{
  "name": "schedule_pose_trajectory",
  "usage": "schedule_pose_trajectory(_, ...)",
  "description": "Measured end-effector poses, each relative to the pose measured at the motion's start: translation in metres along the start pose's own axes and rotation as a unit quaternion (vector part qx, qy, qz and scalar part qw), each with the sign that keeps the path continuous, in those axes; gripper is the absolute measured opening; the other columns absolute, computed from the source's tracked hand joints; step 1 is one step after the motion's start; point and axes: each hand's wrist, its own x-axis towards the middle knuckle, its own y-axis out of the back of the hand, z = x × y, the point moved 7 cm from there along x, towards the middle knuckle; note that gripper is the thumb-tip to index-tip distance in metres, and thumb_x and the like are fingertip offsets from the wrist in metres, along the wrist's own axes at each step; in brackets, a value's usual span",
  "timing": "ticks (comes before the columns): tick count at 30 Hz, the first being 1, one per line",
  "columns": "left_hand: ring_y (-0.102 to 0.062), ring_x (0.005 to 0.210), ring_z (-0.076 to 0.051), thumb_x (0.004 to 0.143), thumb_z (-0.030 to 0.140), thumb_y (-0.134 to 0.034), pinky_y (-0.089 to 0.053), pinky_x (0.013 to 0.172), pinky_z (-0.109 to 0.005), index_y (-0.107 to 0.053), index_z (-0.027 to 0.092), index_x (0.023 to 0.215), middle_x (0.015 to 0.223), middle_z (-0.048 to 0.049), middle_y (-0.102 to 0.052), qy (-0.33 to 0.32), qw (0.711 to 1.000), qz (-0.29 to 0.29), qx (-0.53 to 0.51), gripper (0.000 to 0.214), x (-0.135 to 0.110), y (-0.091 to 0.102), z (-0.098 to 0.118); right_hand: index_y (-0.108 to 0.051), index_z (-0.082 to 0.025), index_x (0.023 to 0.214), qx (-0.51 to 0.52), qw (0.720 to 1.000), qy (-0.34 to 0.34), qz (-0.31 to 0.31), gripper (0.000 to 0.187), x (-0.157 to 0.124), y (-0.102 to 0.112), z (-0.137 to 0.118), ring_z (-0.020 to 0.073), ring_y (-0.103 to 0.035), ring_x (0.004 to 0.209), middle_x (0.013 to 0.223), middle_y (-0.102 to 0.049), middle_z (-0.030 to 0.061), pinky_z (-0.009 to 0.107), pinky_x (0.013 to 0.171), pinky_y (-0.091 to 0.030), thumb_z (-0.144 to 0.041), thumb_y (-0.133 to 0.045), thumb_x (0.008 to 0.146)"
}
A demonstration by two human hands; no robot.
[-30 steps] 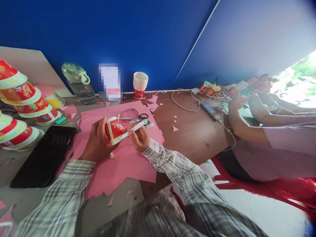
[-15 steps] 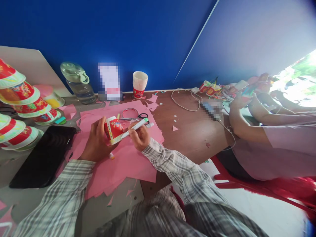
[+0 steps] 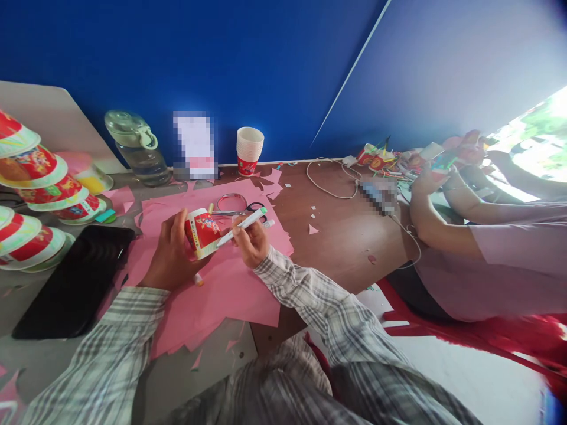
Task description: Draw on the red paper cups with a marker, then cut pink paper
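Observation:
My left hand [image 3: 170,254] is closed round a red and white paper cup [image 3: 204,231], which is tilted on its side. In my right hand [image 3: 251,243] is a white marker pen [image 3: 243,226] with a green end, its tip at the cup's pale rim band. Both hands are over pink paper sheets [image 3: 221,301]. Behind the marker lie scissors [image 3: 234,213] with black handles and a red ring-shaped roll [image 3: 231,202]. A short pen piece with an orange end [image 3: 198,280] rests by my left hand.
Stacked, coloured paper cups [image 3: 48,177] and a black phone [image 3: 73,283] are on the left. A water bottle [image 3: 137,147] and nested paper cups [image 3: 250,150] stand by the blue wall. A co-worker's arm [image 3: 432,218], a white cable [image 3: 330,193] and craft clutter [image 3: 398,159] are at right.
The marker has shifted slightly against the cup's rim band while both hands keep their holds. The whole view has moved a little; the co-worker's hands have shifted slightly.

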Motion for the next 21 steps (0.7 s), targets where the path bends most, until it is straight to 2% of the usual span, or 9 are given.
schedule_pose_trajectory(5, -0.032, 0.120, -0.033, 0.064, 0.053, -0.051, -0.034, 0.097, -0.056, -0.013, 0.004, 0.134, 0.126, -0.0244, -0.036, -0.014, 1.000, 0.004, 0.007, 0.094, -0.0005, -0.0003, 0.0000, -0.049, -0.017, 0.079, -0.035, 0.999, 0.017, -0.012, 0.011, 0.0023, -0.0006, -0.0013, 0.0064, -0.043, 0.052, 0.060, -0.046, -0.0038, 0.021, 0.054, -0.038, -0.026, -0.045, 0.083)
schedule_pose_trajectory(10, -0.033, 0.119, -0.033, 0.066, 0.052, -0.051, -0.034, 0.096, -0.057, -0.013, 0.004, 0.134, 0.126, -0.0251, -0.036, -0.034, 0.999, 0.012, 0.012, 0.091, -0.0005, 0.0009, 0.0019, -0.047, -0.018, 0.084, 0.005, 0.998, 0.015, 0.063, 0.012, 0.0045, 0.0071, 0.0026, 0.0054, -0.042, 0.048, 0.059, -0.046, -0.0049, 0.020, 0.049, -0.035, -0.029, -0.044, 0.084)
schedule_pose_trajectory(14, -0.033, 0.119, -0.033, 0.065, 0.051, -0.052, -0.033, 0.096, -0.056, -0.013, 0.004, 0.134, 0.127, -0.0248, -0.036, -0.032, 0.999, 0.010, 0.006, 0.092, -0.0007, 0.0006, 0.0013, -0.047, -0.018, 0.081, 0.046, 0.999, -0.001, 0.026, 0.014, 0.0026, 0.0025, 0.0036, 0.0062, -0.042, 0.048, 0.057, -0.044, -0.0053, 0.020, 0.049, -0.035, -0.031, -0.044, 0.084)
schedule_pose_trajectory(21, -0.032, 0.119, -0.033, 0.064, 0.053, -0.052, -0.033, 0.097, -0.055, -0.014, 0.004, 0.134, 0.128, -0.0244, -0.035, -0.027, 1.000, 0.009, 0.005, 0.094, -0.0009, -0.0008, 0.0002, -0.049, -0.018, 0.079, -0.022, 1.000, -0.012, 0.003, 0.012, 0.0032, 0.0018, 0.0083, 0.0060, -0.039, 0.050, 0.057, -0.043, -0.0050, 0.020, 0.051, -0.035, -0.030, -0.046, 0.081)
